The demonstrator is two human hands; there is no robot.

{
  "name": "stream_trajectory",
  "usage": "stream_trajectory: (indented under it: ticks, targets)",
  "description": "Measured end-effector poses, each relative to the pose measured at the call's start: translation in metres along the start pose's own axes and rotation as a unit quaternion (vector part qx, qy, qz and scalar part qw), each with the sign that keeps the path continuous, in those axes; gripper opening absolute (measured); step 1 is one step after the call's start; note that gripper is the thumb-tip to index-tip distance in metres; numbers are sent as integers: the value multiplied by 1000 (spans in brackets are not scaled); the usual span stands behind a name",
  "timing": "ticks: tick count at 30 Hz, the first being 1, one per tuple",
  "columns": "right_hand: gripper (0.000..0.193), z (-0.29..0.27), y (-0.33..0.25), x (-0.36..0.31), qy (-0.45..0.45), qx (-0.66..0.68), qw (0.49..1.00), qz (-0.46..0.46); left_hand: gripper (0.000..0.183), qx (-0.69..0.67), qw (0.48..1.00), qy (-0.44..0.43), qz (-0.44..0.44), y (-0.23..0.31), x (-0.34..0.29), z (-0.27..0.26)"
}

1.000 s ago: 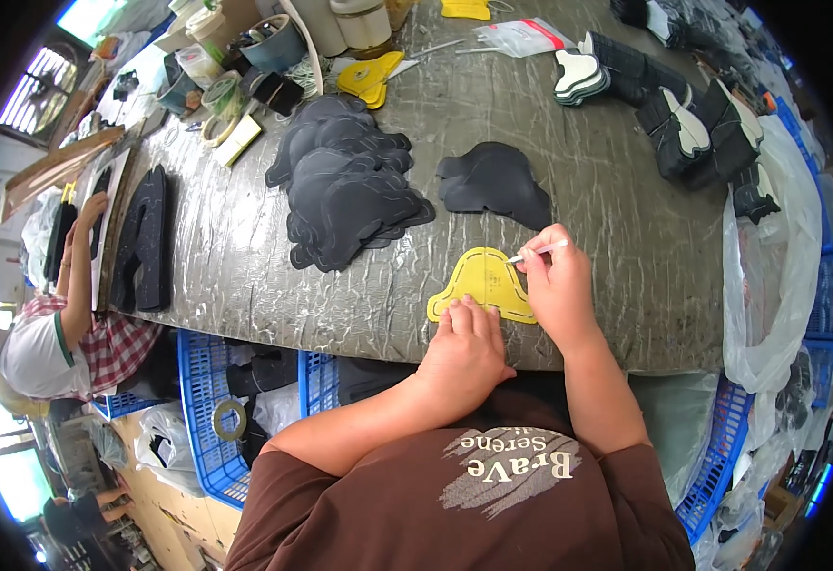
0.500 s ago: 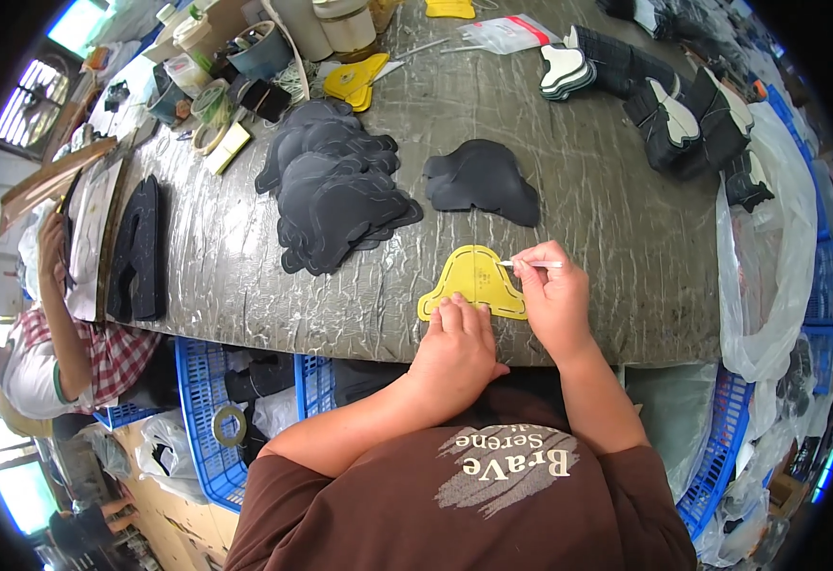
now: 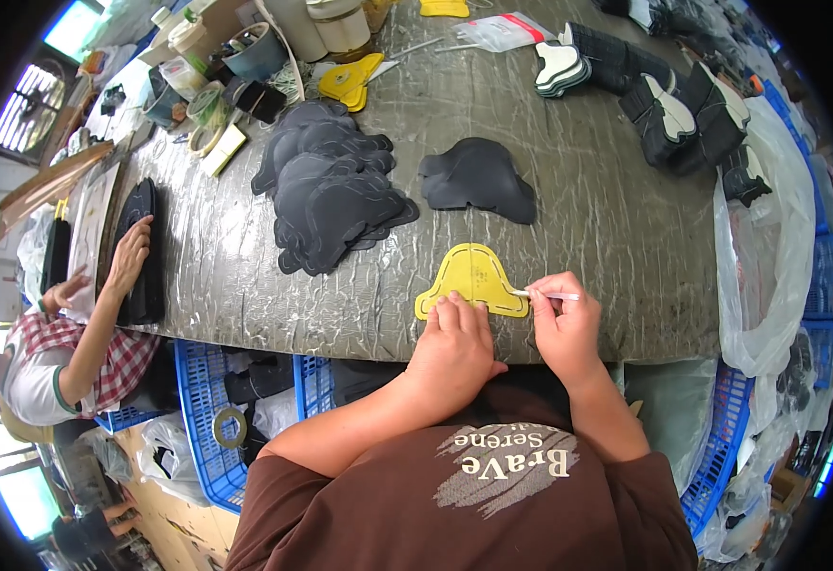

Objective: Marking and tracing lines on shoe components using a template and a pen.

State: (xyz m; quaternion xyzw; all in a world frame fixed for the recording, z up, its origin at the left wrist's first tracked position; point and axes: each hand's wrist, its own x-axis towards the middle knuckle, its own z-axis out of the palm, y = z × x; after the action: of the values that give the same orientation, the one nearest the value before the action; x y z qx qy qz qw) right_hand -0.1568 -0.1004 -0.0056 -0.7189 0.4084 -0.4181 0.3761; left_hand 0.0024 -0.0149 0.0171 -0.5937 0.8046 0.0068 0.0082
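A yellow shoe-part template [image 3: 473, 276] lies flat near the front edge of the grey worktable [image 3: 607, 209]. My left hand [image 3: 454, 352] presses down on its near edge with the fingers spread. My right hand [image 3: 564, 324] holds a thin white pen [image 3: 545, 296] whose tip touches the template's right edge. Just beyond the template lies a single black leather piece [image 3: 478, 181]. To its left sits a fanned pile of several black leather pieces [image 3: 331, 195].
Stacks of black-and-white shoe parts [image 3: 668, 95] lie at the far right, more yellow templates [image 3: 350, 81] and cups and tape rolls [image 3: 216, 67] at the back. A clear plastic bag [image 3: 768, 238] hangs at the right. Another person [image 3: 74, 333] works at the left. Blue crates [image 3: 207, 400] stand below.
My hands and the yellow template have kept their places. The pen has slid a little along the template's right edge. The person at the left has lowered a hand onto black pieces.
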Motion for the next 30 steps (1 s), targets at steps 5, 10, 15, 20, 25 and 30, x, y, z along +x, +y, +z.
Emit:
stream_trajectory:
  ticks: [5,10,15,20,25,30]
  targets:
    - [7,-10,1,-10,13,-3,1000,12,80,-8,1000,-5,-5,1,0,0]
    - [10,-13,-6,-19,11,-60,998,-10,81,-14,1000,2,-8,1,0,3]
    - [16,-8,-13,-18,-2,-80,995,-67,81,-7,1000,11,-5,0,0,2]
    - [18,-8,-17,-13,-15,-112,991,-69,67,-51,999,1,-13,-9,9,-12]
    - [18,-7,-19,-12,-19,-132,989,-68,23,-260,961,-81,-54,-77,55,-6]
    - [16,-13,-25,-6,-44,-153,986,-57,19,-377,905,-188,-65,-100,78,-14]
